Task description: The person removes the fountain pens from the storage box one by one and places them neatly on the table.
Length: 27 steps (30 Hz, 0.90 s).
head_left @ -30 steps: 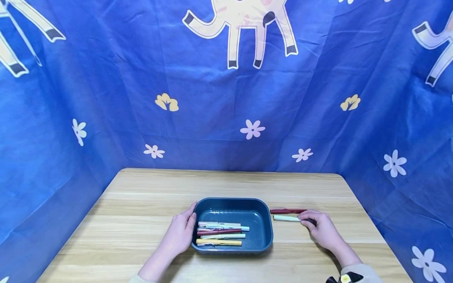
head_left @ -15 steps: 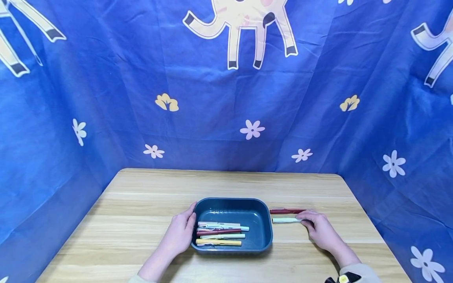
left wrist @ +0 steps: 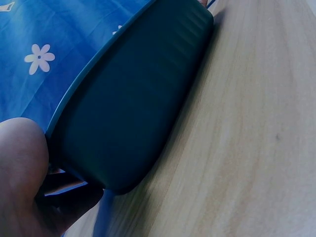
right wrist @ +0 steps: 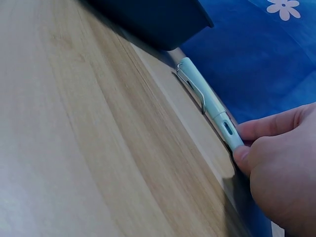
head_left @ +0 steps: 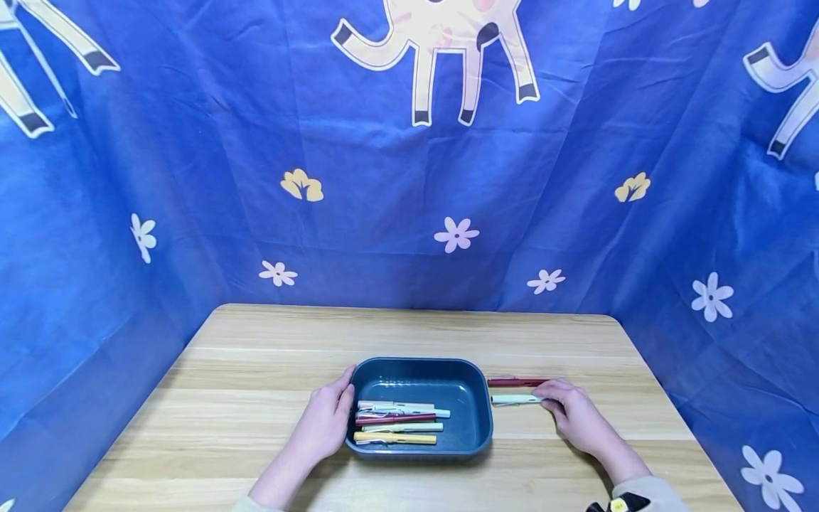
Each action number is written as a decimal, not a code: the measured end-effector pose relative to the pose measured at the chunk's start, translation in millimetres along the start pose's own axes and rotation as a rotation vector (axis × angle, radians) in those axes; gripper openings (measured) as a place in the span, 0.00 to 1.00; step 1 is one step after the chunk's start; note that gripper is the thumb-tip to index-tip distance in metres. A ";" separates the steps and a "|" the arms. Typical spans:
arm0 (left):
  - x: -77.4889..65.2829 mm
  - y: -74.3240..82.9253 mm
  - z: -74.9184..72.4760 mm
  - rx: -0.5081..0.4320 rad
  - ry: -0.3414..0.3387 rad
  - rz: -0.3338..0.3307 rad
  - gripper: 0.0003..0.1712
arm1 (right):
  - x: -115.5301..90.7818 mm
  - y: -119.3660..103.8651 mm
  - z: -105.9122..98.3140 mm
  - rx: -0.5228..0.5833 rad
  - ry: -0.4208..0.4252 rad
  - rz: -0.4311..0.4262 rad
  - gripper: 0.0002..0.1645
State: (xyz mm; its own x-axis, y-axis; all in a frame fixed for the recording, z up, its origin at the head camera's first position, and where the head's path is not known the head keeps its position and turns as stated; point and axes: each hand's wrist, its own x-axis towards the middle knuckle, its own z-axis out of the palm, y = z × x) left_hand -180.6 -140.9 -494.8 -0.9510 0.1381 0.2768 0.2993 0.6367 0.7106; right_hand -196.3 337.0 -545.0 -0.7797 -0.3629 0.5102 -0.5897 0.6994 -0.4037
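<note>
A dark teal plastic box (head_left: 422, 455) stands on the table, and my left hand (head_left: 329, 421) grips its left end. In the left wrist view, the thumb (left wrist: 22, 153) lies against the box wall. To the right of the box, my right hand (head_left: 576, 418) pinches a pale mint fountain pen (head_left: 514, 400) near its rear end between thumb and fingers. Its cap with the metal clip (right wrist: 201, 91) points toward the box. Just behind it lies a dark red fountain pen (head_left: 512, 382), whose right end is partly hidden by the right hand.
Inside the box, several capped pens lie side by side at the left: a yellow one (head_left: 403, 439), a pale green one (head_left: 409, 427), a dark red one (head_left: 403, 419) and whitish ones. A blue patterned cloth (head_left: 377, 249) surrounds the wooden table (head_left: 269, 334).
The mint pen has shifted slightly left with my right hand, and it has turned so that its clip now shows along the near side. My left hand and the box stay put.
</note>
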 end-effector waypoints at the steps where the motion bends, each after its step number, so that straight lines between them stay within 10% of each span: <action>1: 0.0 -0.1 0.0 -0.001 0.000 0.001 0.25 | 0.1 -0.1 0.2 -0.009 -0.005 0.001 0.22; 27: -0.1 -1.2 1.0 -0.009 0.009 0.010 0.25 | -1.0 -0.5 -0.1 -0.006 -0.025 0.014 0.21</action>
State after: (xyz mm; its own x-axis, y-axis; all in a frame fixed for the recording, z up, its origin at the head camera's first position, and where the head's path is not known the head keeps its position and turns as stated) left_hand -181.0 -141.0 -496.4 -0.9472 0.1374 0.2898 0.3095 0.6288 0.7134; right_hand -195.3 337.1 -545.3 -0.7927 -0.3686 0.4856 -0.5780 0.7078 -0.4062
